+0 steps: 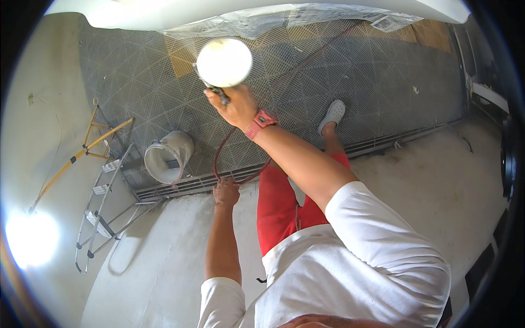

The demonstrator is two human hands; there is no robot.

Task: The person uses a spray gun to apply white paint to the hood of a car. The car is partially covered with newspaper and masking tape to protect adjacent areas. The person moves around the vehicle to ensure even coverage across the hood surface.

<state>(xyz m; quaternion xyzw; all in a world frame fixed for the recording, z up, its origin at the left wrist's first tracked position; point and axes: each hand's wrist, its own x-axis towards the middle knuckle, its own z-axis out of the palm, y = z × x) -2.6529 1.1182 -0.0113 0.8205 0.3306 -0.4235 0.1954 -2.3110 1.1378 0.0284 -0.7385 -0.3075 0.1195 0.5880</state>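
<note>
My right hand (238, 107), wearing a red watch, is stretched forward and closed around a spray gun (220, 97). Little of the gun shows beneath its round white cup (224, 62). My left hand (226, 192) is lower and nearer to me, its fingers wrapped on a red hose (217, 156). The hose loops from there toward the right forearm. Beyond the gun, a smooth white curved panel (131, 15) spans the far edge, with newspaper sheeting (262, 22) along its lower side.
Left of my hands stands a whitish bucket (180, 146). A metal stepladder (104, 188) and a yellow stand (101, 139) lean near the left wall, by a glaring light (31, 239). Grey grid tiles (306, 104) cover the floor; another hose stretch (322, 49) crosses them. A slotted channel (421, 131) borders the tiles.
</note>
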